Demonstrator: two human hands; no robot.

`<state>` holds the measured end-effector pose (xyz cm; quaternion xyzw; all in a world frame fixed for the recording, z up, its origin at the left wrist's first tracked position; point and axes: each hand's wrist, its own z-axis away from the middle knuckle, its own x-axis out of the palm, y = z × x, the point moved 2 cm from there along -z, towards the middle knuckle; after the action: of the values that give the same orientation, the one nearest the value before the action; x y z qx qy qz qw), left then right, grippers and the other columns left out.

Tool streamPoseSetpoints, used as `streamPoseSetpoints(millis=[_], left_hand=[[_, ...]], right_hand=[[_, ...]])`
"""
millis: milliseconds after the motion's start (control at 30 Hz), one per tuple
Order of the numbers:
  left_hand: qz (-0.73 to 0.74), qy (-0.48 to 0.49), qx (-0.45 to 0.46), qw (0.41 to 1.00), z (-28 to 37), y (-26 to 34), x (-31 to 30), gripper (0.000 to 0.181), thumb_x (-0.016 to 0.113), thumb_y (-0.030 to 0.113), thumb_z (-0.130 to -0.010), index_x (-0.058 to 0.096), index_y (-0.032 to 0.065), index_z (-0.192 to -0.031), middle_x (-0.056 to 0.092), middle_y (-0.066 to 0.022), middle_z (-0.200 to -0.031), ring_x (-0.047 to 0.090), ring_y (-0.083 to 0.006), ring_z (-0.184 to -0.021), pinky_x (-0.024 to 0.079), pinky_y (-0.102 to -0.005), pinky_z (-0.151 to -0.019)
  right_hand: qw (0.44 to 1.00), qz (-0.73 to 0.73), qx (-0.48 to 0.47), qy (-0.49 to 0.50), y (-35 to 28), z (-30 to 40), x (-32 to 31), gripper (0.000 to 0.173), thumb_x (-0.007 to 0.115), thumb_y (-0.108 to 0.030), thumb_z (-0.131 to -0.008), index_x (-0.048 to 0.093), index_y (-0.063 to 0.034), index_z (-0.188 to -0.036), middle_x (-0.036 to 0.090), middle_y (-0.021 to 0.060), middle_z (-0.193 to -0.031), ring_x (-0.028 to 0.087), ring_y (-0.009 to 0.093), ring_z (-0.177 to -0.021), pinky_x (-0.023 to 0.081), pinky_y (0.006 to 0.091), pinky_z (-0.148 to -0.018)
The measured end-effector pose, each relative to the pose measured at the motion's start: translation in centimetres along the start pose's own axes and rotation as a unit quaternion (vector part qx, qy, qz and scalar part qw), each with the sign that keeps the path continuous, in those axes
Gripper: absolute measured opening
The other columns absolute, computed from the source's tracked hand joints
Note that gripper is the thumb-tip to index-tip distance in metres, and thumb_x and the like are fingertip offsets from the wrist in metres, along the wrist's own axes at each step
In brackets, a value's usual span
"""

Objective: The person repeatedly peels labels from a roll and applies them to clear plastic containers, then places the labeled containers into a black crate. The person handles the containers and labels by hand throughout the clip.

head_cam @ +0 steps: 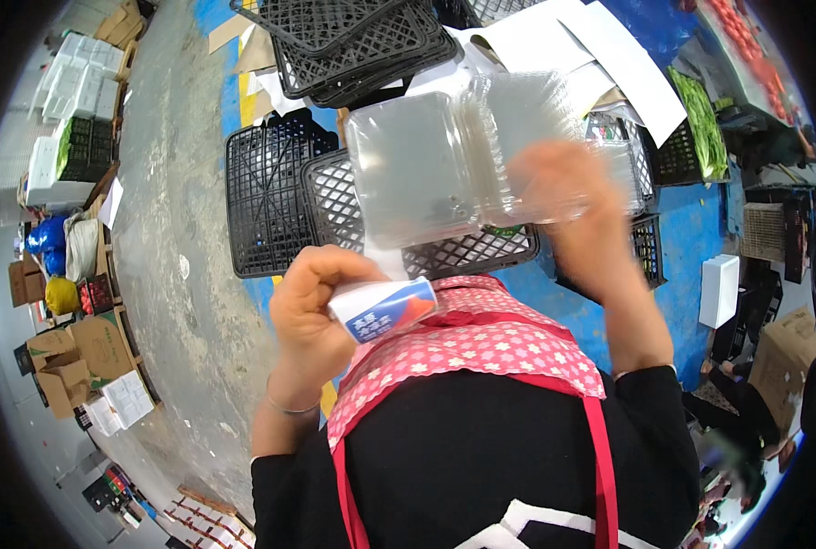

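Note:
My left hand (312, 322) holds a small curled bundle of printed labels or cards (384, 309), white with blue and orange, bearing writing. It is close in front of my pink floral apron (470, 343). My right hand (566, 182) is motion-blurred over the right part of a nested stack of clear plastic containers (415, 165); whether its fingers grip anything is unclear. The containers lie on an upturned black plastic crate (449, 257) with a lattice surface. Something green shows under the containers, mostly hidden.
Black crates (367, 48) are piled beyond the containers, with another black crate (271, 199) at left. Large white sheets (621, 62) lie at the far right. Leafy greens (699, 123) fill a crate there. A white foam box (719, 291) and people (744, 412) are farther right.

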<state>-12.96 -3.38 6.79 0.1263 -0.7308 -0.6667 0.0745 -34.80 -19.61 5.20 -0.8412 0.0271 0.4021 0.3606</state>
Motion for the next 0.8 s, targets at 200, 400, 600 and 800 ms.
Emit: streamPoseSetpoints(millis=[200, 400, 600, 800], left_hand=[[0.064, -0.007, -0.014, 0.998, 0.3, -2.1, -3.1, 0.037, 0.073, -0.009, -0.074, 0.051, 0.0014, -0.102, 0.062, -0.0067, -0.088, 0.062, -0.0106, -0.08, 0.051, -0.0224, -0.072], [0.017, 0.043, -0.092, 0.995, 0.7, -7.9, -8.5, 0.012, 0.067, -0.005, -0.078, 0.063, -0.0006, -0.089, 0.06, -0.0006, -0.075, 0.051, -0.0038, -0.066, 0.041, -0.0183, -0.059], [0.05, -0.001, -0.014, 0.999, 0.2, -9.8, -10.9, 0.008, 0.063, -0.001, -0.084, 0.059, -0.0012, -0.091, 0.062, -0.0033, -0.087, 0.056, -0.0067, -0.08, 0.044, -0.0204, -0.069], [0.064, -0.007, -0.022, 0.998, -0.8, -8.5, -11.0, 0.013, 0.065, -0.004, -0.082, 0.053, -0.0001, -0.088, 0.058, -0.0067, -0.09, 0.055, -0.0096, -0.083, 0.046, -0.0221, -0.075]], right_hand=[[0.946, -0.287, 0.092, -0.12, -9.5, -1.8, 4.3, 0.019, 0.077, -0.011, -0.076, 0.072, -0.0056, -0.094, 0.067, 0.0055, -0.085, 0.061, 0.023, -0.092, 0.047, 0.0344, -0.082], [0.947, -0.284, 0.097, 0.111, -10.4, -5.8, 3.1, 0.016, 0.068, -0.004, -0.085, 0.064, -0.0002, -0.099, 0.068, 0.0097, -0.08, 0.065, 0.012, -0.069, 0.049, 0.0226, -0.059], [0.924, -0.118, 0.35, -0.1, -2.7, -7.8, 8.7, 0.044, 0.075, -0.017, -0.079, 0.053, -0.0012, -0.115, 0.059, 0.0012, -0.064, 0.05, 0.004, -0.055, 0.04, 0.0224, -0.043], [0.935, 0.214, 0.256, -0.123, -3.0, -7.0, 10.5, 0.074, 0.079, -0.034, -0.074, 0.042, -0.0039, -0.131, 0.065, 0.0149, -0.082, 0.066, 0.03, -0.076, 0.051, 0.043, -0.071]])
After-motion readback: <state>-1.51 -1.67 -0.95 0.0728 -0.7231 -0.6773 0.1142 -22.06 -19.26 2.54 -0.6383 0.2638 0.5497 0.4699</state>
